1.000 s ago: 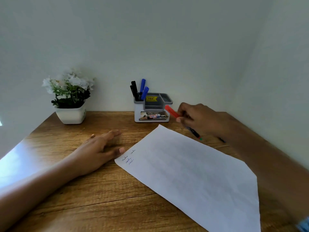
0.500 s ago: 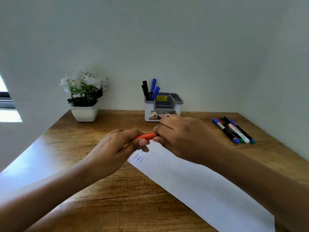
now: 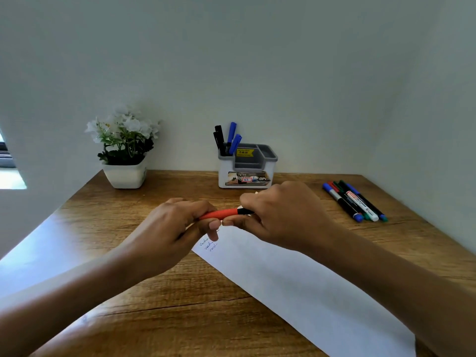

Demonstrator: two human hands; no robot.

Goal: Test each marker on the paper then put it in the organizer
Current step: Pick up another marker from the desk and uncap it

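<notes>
A red marker (image 3: 221,214) is held level above the desk between both hands. My left hand (image 3: 170,229) grips its red cap end. My right hand (image 3: 279,215) grips the black barrel end. A narrow gap shows between red cap and barrel. Under the hands lies a white sheet of paper (image 3: 296,287) with three small scribbled lines near its far corner. The white and grey organizer (image 3: 268,154) stands at the back against the wall, with black and blue markers (image 3: 228,139) upright in its left compartment.
Several loose markers (image 3: 354,200) lie side by side on the wooden desk (image 3: 159,300) at the right, near the side wall. A white pot of white flowers (image 3: 125,148) stands at the back left. Walls close the back and right.
My right hand brought the red marker from near the organizer to the middle. My left hand rose off the desk and took hold of the cap end. The cap has slid slightly away from the barrel.
</notes>
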